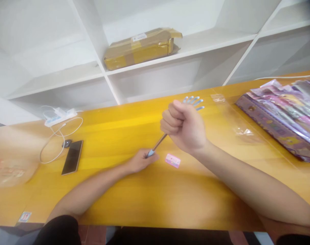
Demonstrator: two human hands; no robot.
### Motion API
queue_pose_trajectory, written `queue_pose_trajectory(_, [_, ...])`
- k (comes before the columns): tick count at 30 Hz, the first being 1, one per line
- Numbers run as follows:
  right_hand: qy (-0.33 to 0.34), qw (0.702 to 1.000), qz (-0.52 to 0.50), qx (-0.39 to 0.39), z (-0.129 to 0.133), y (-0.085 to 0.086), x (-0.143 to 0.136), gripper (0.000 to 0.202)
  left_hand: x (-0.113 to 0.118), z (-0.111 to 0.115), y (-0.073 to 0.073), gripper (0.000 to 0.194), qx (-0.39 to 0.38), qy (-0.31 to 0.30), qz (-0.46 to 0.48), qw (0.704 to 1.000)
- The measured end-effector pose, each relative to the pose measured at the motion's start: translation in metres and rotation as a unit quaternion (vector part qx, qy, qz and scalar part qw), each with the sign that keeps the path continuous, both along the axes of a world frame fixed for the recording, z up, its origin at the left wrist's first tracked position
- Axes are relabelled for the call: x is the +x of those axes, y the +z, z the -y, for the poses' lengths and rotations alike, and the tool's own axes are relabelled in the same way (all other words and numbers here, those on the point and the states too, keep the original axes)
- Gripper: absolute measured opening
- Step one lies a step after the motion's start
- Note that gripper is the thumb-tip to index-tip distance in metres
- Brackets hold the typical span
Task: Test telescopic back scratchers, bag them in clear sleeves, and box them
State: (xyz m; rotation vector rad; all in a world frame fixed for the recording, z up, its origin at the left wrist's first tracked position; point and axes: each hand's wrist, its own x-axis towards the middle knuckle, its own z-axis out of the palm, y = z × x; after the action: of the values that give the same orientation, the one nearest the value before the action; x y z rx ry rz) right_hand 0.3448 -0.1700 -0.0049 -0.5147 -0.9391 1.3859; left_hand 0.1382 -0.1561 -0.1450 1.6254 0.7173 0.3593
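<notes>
My left hand (pixel 144 160) is closed around the light blue handle of a thin metal rod (pixel 160 143) above the table. The rod runs up and right behind my right hand (pixel 184 124), and a fan of blue-tipped prongs (pixel 194 100) shows beyond it. My right hand is raised with its fingers curled into a fist; whether it grips the rod cannot be seen. A small pink card (pixel 172 160) lies on the table below my right hand.
A dark phone (pixel 72 157), white cable and power strip (pixel 60 117) lie left. Plastic-wrapped packages (pixel 285 119) are stacked right, near a clear bag (pixel 243 131). White shelves behind hold a taped parcel (pixel 142 49). Another clear bag (pixel 14 172) is far left.
</notes>
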Motion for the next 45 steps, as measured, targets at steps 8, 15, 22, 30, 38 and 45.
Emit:
queue_pose_trajectory(8, [0.014,0.999,0.0,0.032,-0.004,-0.004,0.0,0.071,-0.003,0.001,-0.006,0.062,-0.038,-0.005,0.036,0.999])
queue_pose_trajectory(15, [0.022,0.999,-0.002,0.038,-0.011,-0.013,0.001,0.073,-0.002,0.004,-0.004,0.065,-0.044,0.0,0.046,0.998])
queue_pose_trajectory(22, [0.001,1.0,-0.019,0.023,-0.02,-0.025,-0.001,0.074,0.0,0.003,-0.005,0.065,-0.101,0.019,0.052,0.993])
queue_pose_trajectory(30, [-0.047,0.996,0.058,-0.057,-0.031,-0.065,0.05,0.063,0.007,-0.004,-0.004,0.051,-0.156,0.04,0.094,0.983])
queue_pose_trajectory(38, [-0.165,0.917,0.343,-0.121,-0.004,-0.133,0.134,0.059,0.003,-0.019,-0.005,0.043,0.024,0.177,0.058,0.982])
queue_pose_trajectory(45, [-0.139,0.847,0.512,-0.028,0.001,-0.154,0.133,0.063,-0.001,-0.03,-0.014,0.029,-0.016,0.281,0.13,0.951])
